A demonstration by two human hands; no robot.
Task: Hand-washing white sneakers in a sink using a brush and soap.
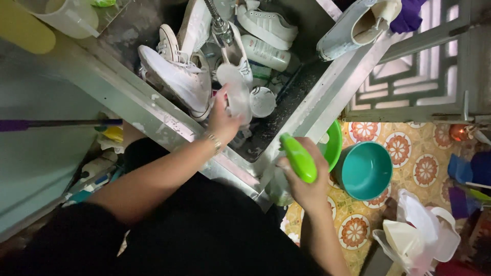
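Note:
My left hand (222, 120) reaches into a metal sink (286, 110) and grips a clear plastic cup (236, 92) beneath the tap (220, 28). My right hand (307, 186) hovers over the sink's front corner, closed on a bright green bottle top (299, 157). White sneakers (176, 76) lie in the sink to the left of the cup, and another white sneaker (266, 23) lies at the back. A white bottle (266, 52) and a small round white bowl (263, 101) sit close to the cup.
A pale shoe (353, 25) rests on the sink's right rim. On the patterned tile floor stand a teal tub (364, 170), a green basin (333, 143) and white plastic bags (419, 232). A purple-handled tool (51, 124) crosses the left side. A window grille (409, 76) is at the right.

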